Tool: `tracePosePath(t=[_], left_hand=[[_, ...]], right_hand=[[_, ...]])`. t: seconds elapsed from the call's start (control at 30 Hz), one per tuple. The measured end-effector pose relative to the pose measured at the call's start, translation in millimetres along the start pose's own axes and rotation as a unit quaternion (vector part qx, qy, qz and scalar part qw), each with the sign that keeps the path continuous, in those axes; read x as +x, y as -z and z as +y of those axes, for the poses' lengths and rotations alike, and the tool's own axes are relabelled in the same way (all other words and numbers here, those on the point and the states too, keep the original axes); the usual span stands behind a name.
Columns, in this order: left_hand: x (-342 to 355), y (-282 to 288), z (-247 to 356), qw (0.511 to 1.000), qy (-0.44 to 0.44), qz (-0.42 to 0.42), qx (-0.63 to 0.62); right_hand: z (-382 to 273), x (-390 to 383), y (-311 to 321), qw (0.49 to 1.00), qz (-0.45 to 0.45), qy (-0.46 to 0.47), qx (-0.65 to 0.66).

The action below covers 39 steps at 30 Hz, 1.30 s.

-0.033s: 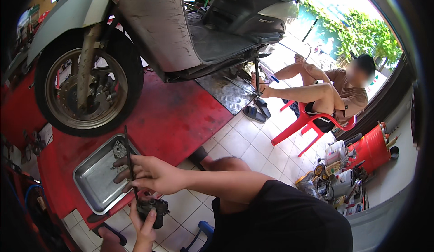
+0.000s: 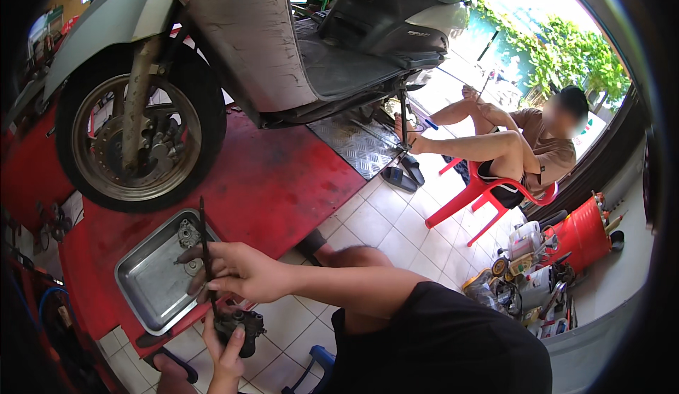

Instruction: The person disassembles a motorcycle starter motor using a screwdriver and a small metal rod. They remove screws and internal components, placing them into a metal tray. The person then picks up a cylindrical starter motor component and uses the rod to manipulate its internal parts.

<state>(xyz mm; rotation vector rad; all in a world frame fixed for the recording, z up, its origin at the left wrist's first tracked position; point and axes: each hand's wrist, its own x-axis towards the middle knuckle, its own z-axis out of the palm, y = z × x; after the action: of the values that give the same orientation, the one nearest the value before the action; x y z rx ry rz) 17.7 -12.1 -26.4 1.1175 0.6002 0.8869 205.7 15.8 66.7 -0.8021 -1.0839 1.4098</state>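
Observation:
My left hand (image 2: 223, 351) grips a dark metal part (image 2: 244, 329) with protruding fittings, low at the center left. Just above it my right hand (image 2: 233, 270), with dirty fingertips, holds a long dark thin rod (image 2: 204, 231) upright between its fingers, its lower end at the metal part. Behind my hands a steel tray (image 2: 138, 281) rests on a red platform (image 2: 276, 189), with small silvery metal parts (image 2: 189, 233) in its upper end.
A scooter (image 2: 233, 54) stands above the platform. At right a person (image 2: 537, 139) sits in a red chair (image 2: 449, 213) beside sandals (image 2: 399, 178). A red drum (image 2: 587, 235) with clustered containers and tools stands at lower right; a blue stool (image 2: 318, 362) is below me.

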Motion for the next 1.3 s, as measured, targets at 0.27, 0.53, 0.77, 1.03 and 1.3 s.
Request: tracePosePath(t=[0.27,0.53,0.77,1.03,1.3], left_hand=[[-1,-5,6,1.000,-0.002,0.015,0.001],[2,-3,11,1.000,-0.018,-0.001,0.018],[4,-10,13,1.000,-0.015,0.023,-0.001],[3,-2,6,1.000,-0.008,-0.008,0.028],[2,-3,17,0.999,-0.018,-0.021,0.047]], right_hand=[[20,5,17,0.991,-0.012,-0.003,-0.135],[5,4,14,0.961,-0.033,-0.085,-0.263],[-1,-1,8,0.997,-0.021,-0.066,-0.046],[13,3,22,0.990,-0.052,-0.026,-0.130],[-4,-1,6,0.977,0.019,-0.074,-0.198]])
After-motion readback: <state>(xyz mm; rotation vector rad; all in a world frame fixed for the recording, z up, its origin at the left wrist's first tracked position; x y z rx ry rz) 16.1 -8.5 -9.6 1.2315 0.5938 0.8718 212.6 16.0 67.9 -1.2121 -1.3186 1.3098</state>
